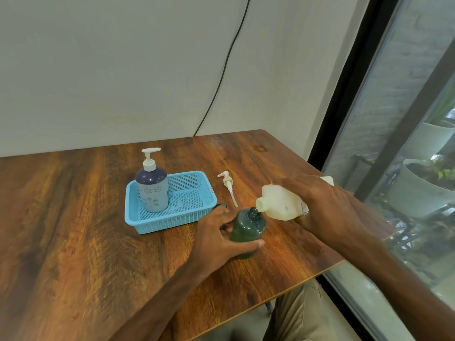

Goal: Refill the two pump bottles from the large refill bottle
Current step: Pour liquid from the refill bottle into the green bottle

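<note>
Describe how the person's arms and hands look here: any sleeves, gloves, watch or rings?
Both the left hand and right hand are bare: no gloves, and no rings or watch show. The forearms are uncovered up to the frame edge, so no sleeve is in view. The only clothing visible is beige trousers.

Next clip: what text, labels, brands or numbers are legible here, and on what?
Nothing here is legible.
Label on the refill bottle, beside the right hand: dark print, too blurred to read.
Tag on the basket rim: red marks, too small to read.
Blue pump bottle: flower pattern only, no words.
Green bottle: no print seen.
</note>
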The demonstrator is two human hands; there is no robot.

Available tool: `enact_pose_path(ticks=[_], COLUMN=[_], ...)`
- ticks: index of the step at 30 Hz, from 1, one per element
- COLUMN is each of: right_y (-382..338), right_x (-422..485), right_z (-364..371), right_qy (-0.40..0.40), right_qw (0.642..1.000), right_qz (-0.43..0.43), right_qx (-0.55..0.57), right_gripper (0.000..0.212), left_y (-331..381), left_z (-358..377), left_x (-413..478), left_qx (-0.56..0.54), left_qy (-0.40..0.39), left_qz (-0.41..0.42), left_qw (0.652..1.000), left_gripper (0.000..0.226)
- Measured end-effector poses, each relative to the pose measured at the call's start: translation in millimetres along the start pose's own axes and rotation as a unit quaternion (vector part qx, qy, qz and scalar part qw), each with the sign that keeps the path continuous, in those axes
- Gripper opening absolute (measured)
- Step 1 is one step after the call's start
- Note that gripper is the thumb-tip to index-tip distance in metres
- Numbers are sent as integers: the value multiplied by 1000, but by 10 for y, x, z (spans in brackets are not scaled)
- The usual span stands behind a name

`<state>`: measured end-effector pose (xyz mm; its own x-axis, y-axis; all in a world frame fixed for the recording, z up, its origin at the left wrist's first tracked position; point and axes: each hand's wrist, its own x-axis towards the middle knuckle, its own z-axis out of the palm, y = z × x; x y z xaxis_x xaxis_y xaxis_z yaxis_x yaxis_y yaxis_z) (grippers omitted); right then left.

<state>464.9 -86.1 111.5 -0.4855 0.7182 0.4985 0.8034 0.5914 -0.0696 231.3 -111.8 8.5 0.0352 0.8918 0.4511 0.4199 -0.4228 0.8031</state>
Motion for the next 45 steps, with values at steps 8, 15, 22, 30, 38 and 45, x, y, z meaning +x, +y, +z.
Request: enact_pose_path(ticks=[8, 15, 22, 30, 38, 45], right_y=[3, 10, 5, 1, 24, -28], right_x=[-2, 8, 20, 25, 45, 45], right_z=[7, -13, -22, -20, -19, -48], right_qy=[-8, -13, -21, -20, -35, -24], right_qw=[1000, 1000, 1000, 1000, 999, 1000], right_qz=[6, 2, 8, 5, 3, -7], right_qx=[-7, -3, -18, -6, 3, 0], right_gripper=[82, 74, 74, 74, 74, 71], left_y=[-1, 9, 6, 3, 9, 12], left_z=[-1, -3, -1, 1, -3, 4], left_x=[-5, -7, -10, -12, -15, -21], left_qx=[7, 5, 1, 9, 8, 14], left_qy=[1, 2, 3, 4, 5, -2], left_qz=[1, -3, -2, 0, -3, -3], left_qw=[1000, 1000, 1000, 1000, 1000, 1000], left_gripper=[70, 70, 70, 70, 70, 74])
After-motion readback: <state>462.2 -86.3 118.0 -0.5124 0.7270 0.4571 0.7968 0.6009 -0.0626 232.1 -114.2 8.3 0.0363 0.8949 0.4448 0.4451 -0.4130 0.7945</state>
